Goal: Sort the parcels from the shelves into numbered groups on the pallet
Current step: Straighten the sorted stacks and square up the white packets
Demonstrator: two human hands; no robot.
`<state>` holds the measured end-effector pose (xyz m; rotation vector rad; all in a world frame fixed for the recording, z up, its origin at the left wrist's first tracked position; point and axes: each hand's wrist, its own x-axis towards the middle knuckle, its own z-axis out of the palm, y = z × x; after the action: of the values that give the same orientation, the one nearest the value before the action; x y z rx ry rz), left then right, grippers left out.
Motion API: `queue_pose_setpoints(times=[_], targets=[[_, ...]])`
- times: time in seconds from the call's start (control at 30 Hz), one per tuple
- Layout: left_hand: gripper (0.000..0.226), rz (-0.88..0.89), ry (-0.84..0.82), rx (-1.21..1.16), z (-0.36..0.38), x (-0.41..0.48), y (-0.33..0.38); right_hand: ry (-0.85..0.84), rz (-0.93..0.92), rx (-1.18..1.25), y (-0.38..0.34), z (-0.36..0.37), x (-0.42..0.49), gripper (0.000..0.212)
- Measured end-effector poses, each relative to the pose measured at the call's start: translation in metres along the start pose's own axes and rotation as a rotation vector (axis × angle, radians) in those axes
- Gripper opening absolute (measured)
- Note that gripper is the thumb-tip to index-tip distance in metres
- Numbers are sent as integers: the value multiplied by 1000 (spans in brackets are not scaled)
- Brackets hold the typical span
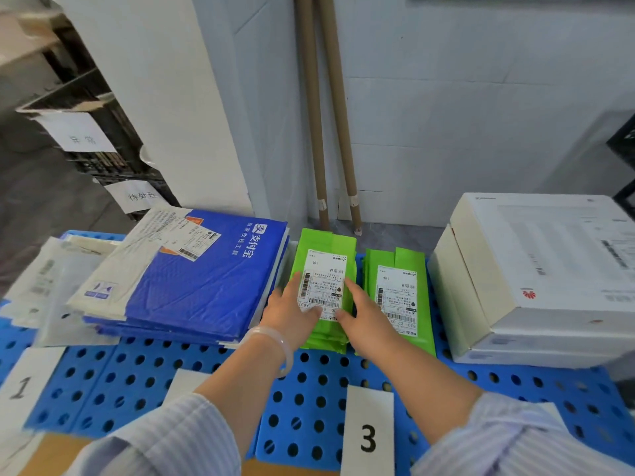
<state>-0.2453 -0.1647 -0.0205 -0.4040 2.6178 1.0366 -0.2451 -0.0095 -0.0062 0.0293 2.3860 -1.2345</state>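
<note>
Head view only: top green parcel sits on a stack of same green parcels on the blue pallet, dead ahead of the person, far side of the "3" card. Its long axis runs near-to-far, away from the body, label up, tilted a bit off square vs the 2nd green stack just beside it on the right. Left hand w/ bracelet lies along the parcel's left long edge, right hand along the right long edge, both at the near end, thumbs in over the near part of the label. Fingers look extended and flat vs the sides, not wrapped round; both hands relaxed-flat, touching/squaring the parcel, no clear pinch. Neither hand is nearer, they flank it evenly, so next move prob. a two-sided nudge or lift along that axis (judgement). Blue mailer stack is just beside the green on the left, white box well right of the 2nd stack. "1" card at the pallet's left end; another card partly hidden by the left arm, number not readable. Cardboard tubes lean on the wall behind.
</note>
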Motion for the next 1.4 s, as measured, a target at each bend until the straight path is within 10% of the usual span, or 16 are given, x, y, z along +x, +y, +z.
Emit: queue_pose_setpoints(times=[0.53, 1.4], targets=[[81, 47, -131, -70, -1, 17, -9, -40, -20, -46, 7, 21, -8, 130], [97, -31, -185, -220, 7, 16, -11, 6, 48, 121, 19, 35, 5, 116]])
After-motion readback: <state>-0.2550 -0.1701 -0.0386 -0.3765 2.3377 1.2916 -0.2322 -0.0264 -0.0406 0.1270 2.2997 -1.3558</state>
